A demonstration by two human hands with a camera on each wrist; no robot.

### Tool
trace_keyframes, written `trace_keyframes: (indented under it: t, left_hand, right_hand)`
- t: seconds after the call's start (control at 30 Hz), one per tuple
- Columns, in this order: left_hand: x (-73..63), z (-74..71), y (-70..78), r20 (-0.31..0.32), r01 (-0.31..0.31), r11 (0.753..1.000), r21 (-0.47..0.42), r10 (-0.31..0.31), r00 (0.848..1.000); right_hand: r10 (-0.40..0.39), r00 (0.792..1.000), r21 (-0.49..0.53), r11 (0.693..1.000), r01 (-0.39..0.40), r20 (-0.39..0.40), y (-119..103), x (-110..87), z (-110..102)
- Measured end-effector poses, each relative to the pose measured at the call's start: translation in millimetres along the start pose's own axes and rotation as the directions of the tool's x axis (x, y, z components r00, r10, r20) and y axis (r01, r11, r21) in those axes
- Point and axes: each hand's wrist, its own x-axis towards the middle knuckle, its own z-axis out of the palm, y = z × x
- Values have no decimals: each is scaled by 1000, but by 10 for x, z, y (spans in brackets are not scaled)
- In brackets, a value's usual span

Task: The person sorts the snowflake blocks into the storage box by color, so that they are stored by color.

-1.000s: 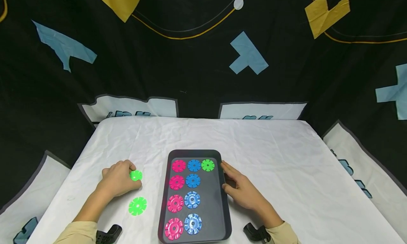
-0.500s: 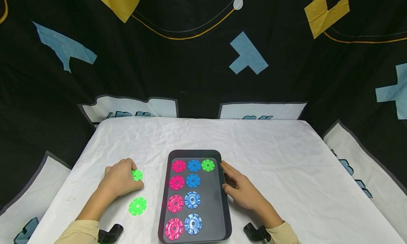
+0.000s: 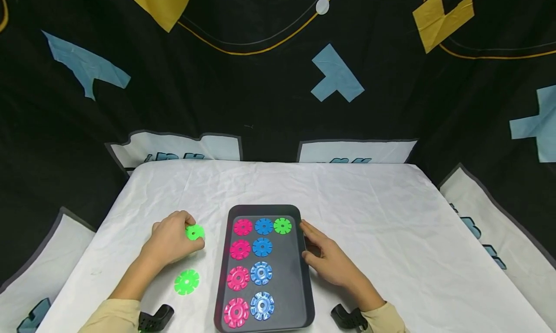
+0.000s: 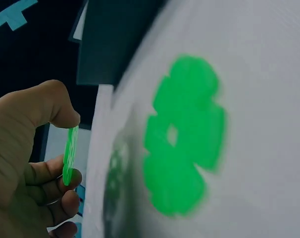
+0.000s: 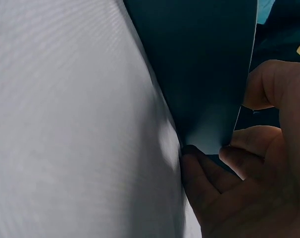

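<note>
Left of the tray, my left hand (image 3: 173,239) pinches a green notched disc (image 3: 195,232) between thumb and fingers. In the left wrist view that disc (image 4: 70,156) is held edge-on, above the white cloth. A second green disc (image 3: 187,282) lies flat on the cloth, nearer the body. The dark tray (image 3: 288,280) holds a column of pink discs (image 3: 238,278), a column of blue discs (image 3: 261,273) and one green disc (image 3: 282,226) at its far right corner. My right hand (image 3: 327,260) rests its fingertips and thumb against the tray's right outer side, seen closely in the right wrist view.
White cloth (image 3: 369,202) covers the table. A dark curtain (image 3: 260,96) with blue and yellow tape pieces hangs behind it. Black wrist cameras (image 3: 156,318) sit on both wrists, the left one near the lower green disc.
The left hand has moved right and slightly away from the body with its pinched green disc, raising it off the cloth. The right hand stays against the tray.
</note>
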Motion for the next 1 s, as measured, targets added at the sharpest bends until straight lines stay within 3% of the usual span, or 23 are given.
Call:
trace_keyframes:
  t: [0.23, 0.53, 0.8, 1.0]
  left_hand:
    - [184, 21, 284, 3, -65, 997, -50, 65, 998]
    - [415, 125, 835, 38, -154, 985, -81, 158, 987]
    - [536, 313, 1281, 91, -258, 962, -89, 266, 960]
    - [583, 448, 1489, 125, -306, 948, -86, 315, 941]
  right_hand:
    - [7, 1000, -15, 1000, -7, -14, 39, -36, -11]
    - [10, 1000, -22, 1000, -11, -17, 51, -55, -19]
    - [-1, 1000, -67, 998, 0, -17, 57, -28, -23]
    - [-23, 1000, -69, 997, 23, 2, 56, 8, -22]
